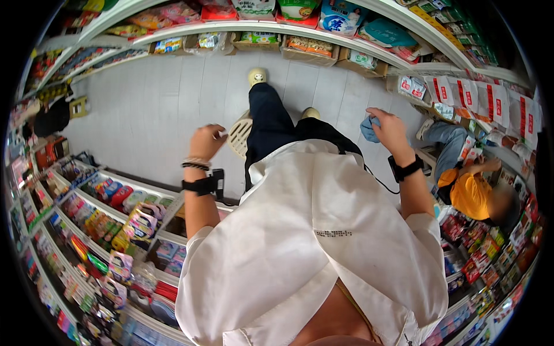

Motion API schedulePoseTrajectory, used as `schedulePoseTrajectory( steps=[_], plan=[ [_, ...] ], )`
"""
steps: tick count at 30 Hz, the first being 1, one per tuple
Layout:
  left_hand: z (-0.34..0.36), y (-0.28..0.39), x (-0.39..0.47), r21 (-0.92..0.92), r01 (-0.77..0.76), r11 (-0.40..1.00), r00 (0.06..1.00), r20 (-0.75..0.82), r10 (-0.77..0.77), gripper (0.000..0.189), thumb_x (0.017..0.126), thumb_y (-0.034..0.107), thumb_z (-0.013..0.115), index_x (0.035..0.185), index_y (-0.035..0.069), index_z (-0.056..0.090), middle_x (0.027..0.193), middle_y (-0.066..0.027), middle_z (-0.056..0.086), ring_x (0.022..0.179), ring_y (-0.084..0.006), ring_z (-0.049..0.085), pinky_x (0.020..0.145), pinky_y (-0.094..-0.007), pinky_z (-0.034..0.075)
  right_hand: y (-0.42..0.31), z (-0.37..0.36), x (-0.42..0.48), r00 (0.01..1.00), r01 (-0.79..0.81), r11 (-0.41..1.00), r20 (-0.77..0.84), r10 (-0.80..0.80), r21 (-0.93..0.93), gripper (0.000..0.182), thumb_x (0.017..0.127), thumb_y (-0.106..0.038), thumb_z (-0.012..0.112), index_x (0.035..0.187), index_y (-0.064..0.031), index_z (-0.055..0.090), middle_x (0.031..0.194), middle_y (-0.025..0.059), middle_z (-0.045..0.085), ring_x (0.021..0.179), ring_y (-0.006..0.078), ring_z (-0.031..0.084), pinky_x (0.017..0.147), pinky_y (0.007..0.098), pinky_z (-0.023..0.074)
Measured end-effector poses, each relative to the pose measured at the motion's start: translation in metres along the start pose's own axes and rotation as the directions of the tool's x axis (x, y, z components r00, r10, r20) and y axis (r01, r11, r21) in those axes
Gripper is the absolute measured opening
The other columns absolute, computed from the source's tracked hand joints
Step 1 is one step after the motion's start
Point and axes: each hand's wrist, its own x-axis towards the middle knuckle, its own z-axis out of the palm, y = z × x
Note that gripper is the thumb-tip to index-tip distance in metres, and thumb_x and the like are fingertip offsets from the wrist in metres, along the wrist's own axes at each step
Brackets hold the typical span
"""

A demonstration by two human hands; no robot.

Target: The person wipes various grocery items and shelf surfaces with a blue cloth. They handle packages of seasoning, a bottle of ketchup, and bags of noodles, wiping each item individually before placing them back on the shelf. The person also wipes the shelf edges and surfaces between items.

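Observation:
My right hand [388, 129] grips a crumpled blue cloth [369, 129], held out over the floor on my right. My left hand [207, 142] hangs on the other side with its fingers curled. A tiny white spot shows at its fingertips, too small to identify. Close beside that hand is a cream plastic stool [240, 136] with a slotted seat, partly hidden by my leg. Both wrists wear black straps, and a dark cable runs from the right side of my waist.
A shelf [259, 28] with bagged goods curves across the front, cardboard boxes [309, 49] beneath it. Grey floor [143, 116] stretches left. A person in yellow [469, 194] sits at the right shelves. Another in dark clothing [52, 116] is far left, near a small stool [78, 107]. Goods racks [99, 207] stand behind left.

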Motion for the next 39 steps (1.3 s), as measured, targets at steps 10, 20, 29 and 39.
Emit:
schedulePoseTrajectory(
  steps=[10, 20, 29, 39],
  plan=[
    [0.051, -0.073, 0.145, 0.248, -0.191, 0.950, 0.689, 0.723, -0.051, 0.034, 0.069, 0.019, 0.062, 0.103, 0.012, 0.065, 0.101, -0.0130, 0.064, 0.096, -0.0317, 0.059, 0.085, -0.0380, 0.048, 0.007, 0.181, -0.023, 0.701, -0.425, 0.902, 0.658, 0.273, 0.079, 0.033, 0.076, -0.033, 0.060, 0.100, -0.0105, 0.065, 0.098, 0.0148, 0.064, 0.093, 0.0339, 0.060, 0.081, 0.0431, 0.0479],
    [0.054, -0.090, 0.190, 0.311, -0.486, 0.817, 0.393, 0.912, -0.113, 0.034, 0.063, 0.023, 0.064, 0.092, 0.005, 0.066, 0.092, -0.0146, 0.065, 0.087, -0.0321, 0.061, 0.079, -0.0368, 0.050, -0.048, 0.217, -0.030, 0.649, -0.665, 0.658, 0.709, 0.275, 0.353, 0.053, 0.069, -0.038, 0.065, 0.113, -0.0112, 0.057, 0.107, 0.0148, 0.061, 0.102, 0.0315, 0.057, 0.087, 0.0401, 0.0455],
    [0.062, -0.131, 0.187, 0.231, -0.143, 0.962, -0.045, 0.970, -0.240, 0.020, 0.064, 0.023, 0.069, 0.070, 0.005, 0.063, 0.063, -0.0048, 0.059, 0.060, -0.0122, 0.052, 0.054, -0.0288, 0.042, -0.056, 0.231, -0.048, 0.666, -0.615, 0.717, 0.704, 0.249, 0.328, 0.043, 0.067, -0.032, 0.066, 0.106, -0.0131, 0.060, 0.094, 0.0141, 0.064, 0.092, 0.0327, 0.060, 0.079, 0.0424, 0.0484],
    [0.145, -0.154, 0.358, 0.197, -0.307, 0.931, 0.576, 0.817, 0.017, 0.031, 0.070, 0.018, 0.071, 0.099, 0.008, 0.061, 0.082, -0.0053, 0.066, 0.073, -0.0180, 0.062, 0.068, -0.0325, 0.051, 0.056, 0.285, 0.021, 0.803, -0.570, 0.791, 0.355, 0.479, 0.220, 0.024, 0.072, -0.028, 0.065, 0.086, -0.0090, 0.065, 0.074, 0.0141, 0.064, 0.074, 0.0304, 0.064, 0.066, 0.0388, 0.0517]
  ],
)
